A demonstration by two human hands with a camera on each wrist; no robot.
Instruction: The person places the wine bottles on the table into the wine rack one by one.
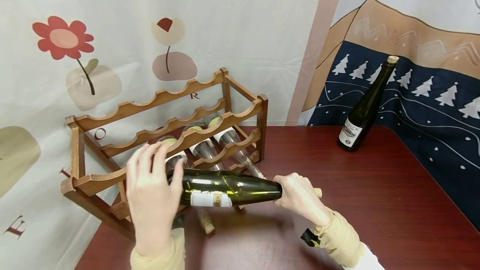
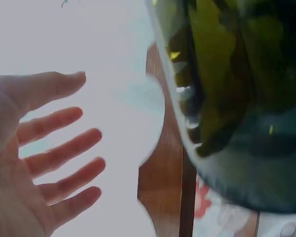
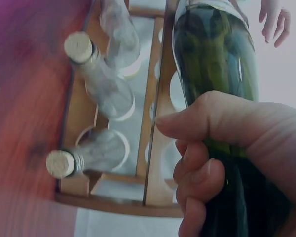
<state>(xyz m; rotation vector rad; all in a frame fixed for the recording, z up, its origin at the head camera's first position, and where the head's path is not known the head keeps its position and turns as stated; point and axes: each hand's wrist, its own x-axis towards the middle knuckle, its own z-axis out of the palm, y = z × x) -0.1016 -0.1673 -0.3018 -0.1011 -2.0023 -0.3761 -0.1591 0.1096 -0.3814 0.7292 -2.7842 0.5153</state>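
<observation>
A green wine bottle (image 1: 240, 186) lies sideways in the air in front of the wooden wine rack (image 1: 263, 132), its base to the left. My right hand (image 1: 300, 195) grips its neck, fingers and thumb curled round the glass; the cork pokes out beyond the fist. Close to the base is my left hand (image 1: 151, 191), overlapping that end in the head view. From the left wrist, the left hand's fingers (image 2: 71, 148) are spread and apart from the glass. Clear corked bottles (image 3: 106, 91) lie in the rack's lower part, necks toward the front.
Another green bottle (image 1: 365, 107), corked and labelled, stands upright at the back right of the reddish-brown table (image 1: 393, 203). Printed curtains (image 1: 240, 24) hang behind the table. The rack's top tier (image 1: 176, 95) has scalloped rails with no bottle lying on them.
</observation>
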